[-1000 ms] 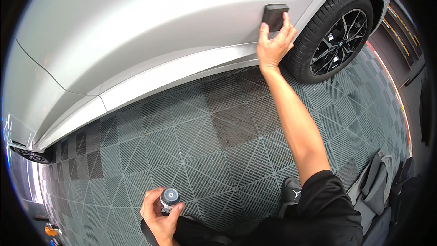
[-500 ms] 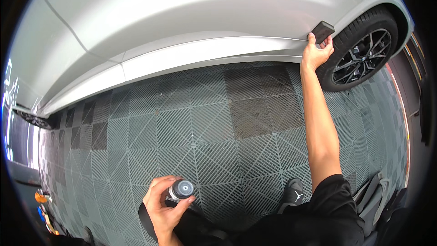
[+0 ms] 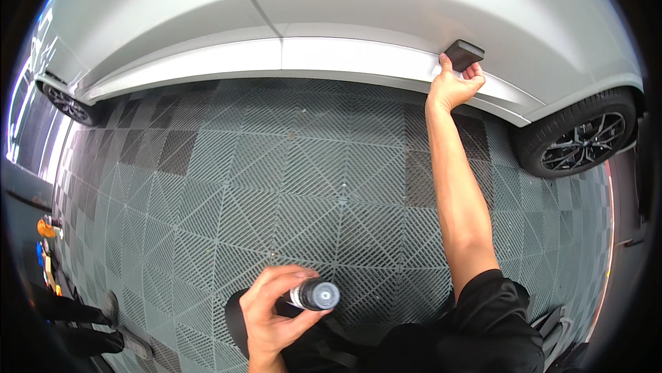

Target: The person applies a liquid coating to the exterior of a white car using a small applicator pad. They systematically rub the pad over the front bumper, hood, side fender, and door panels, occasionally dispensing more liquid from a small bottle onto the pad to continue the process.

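Observation:
In my right hand [image 3: 456,85] is a dark rectangular applicator block [image 3: 464,54], gripped by its sides and held against the lower door panel of a silver-white car [image 3: 358,11]. That arm reaches out over the floor, just above the sill and left of the wheel [image 3: 585,137]. Close to my body, my left hand [image 3: 270,314] is wrapped round a small bottle [image 3: 323,295] with a dark cap, seen from its top end. Its label side is mostly hidden by my fingers.
Grey and dark slatted tiles [image 3: 303,187] make up the floor. Another person's legs and shoes [image 3: 127,335] stand at lower left. Beyond them are an orange item [image 3: 47,227] and other small things along the edge. The car's other wheel [image 3: 69,102] is at far left.
My view has shifted, so more of the car's left side and a door seam show. My right hand and the block sit farther from the right wheel, over the door panel. The bottle remains held.

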